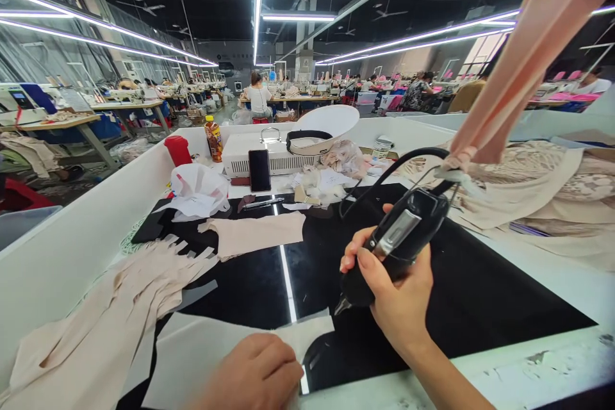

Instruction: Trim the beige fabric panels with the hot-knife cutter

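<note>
In my right hand [401, 295] is a black corded handheld power tool [403, 237], fingers wrapped round its body. Its pointed metal tip aims down and left, just above the black glossy board [461, 295]. A pink fabric strip [519, 57] is tied near the tool's top, by the cable. My left hand [264, 365] is curled, knuckles up, on a pale thin fabric piece [196, 343] at the board's front edge; its fingertips are hidden. The tool tip is close to that piece's right corner. Behind lies a beige fabric piece [262, 234].
A pile of beige strips [110, 307] lies left; patterned beige fabric [528, 186] is heaped right. At the back are a phone [259, 170], a white vented box [240, 157], a bottle [213, 139], a crumpled plastic bag [199, 191] and scraps. White walls [110, 211] edge the table.
</note>
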{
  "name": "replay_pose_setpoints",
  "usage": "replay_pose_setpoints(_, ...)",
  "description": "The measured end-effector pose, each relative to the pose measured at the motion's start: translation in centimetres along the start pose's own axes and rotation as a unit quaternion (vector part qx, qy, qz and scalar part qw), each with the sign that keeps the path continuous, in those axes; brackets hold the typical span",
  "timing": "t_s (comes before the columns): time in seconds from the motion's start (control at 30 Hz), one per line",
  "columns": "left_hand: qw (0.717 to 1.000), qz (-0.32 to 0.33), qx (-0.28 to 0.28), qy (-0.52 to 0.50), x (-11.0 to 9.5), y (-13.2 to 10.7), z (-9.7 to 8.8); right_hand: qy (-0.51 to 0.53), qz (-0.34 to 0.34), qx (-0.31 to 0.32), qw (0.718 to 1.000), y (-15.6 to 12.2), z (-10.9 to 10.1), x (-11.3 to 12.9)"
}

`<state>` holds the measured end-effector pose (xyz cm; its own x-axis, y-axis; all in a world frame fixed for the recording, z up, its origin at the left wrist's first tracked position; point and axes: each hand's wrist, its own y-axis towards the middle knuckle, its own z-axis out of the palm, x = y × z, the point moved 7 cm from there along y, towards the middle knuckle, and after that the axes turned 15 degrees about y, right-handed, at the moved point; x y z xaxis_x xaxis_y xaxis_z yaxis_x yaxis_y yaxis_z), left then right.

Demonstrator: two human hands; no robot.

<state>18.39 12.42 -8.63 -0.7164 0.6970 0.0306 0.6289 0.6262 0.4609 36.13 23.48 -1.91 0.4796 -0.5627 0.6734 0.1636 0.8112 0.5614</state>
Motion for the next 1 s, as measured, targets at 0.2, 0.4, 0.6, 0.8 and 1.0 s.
replay_pose_setpoints(0.2, 0.997, -0.062, -0.003, 0.045, 0.6, 3.8, 2.2, 0.007, 0.01, 0.024, 1.0, -1.3, 0.6, 0.1)
replay_pose_setpoints(0.4, 0.993, -0.071, 0.04, 0.087, 0.4, 6.2, 3.8, -0.006, 0.01, 0.03, 0.999, -1.6, 0.6, -0.1)
replay_pose_setpoints(0.6, 0.987, -0.1, 0.085, 0.094, 0.8, 6.4, 4.9, 0.004, 0.01, 0.027, 1.0, -1.6, 0.8, 0.1)
replay_pose_setpoints(0.8, 0.98, -0.151, 0.119, 0.045, 1.6, 6.0, 5.1, 0.002, 0.009, 0.022, 1.0, -1.5, 0.8, 0.2)
replay_pose_setpoints(1.0, 0.979, -0.145, 0.124, 0.068, 1.8, 6.2, 5.4, -0.005, 0.009, 0.028, 1.0, -1.5, 0.8, 0.0)
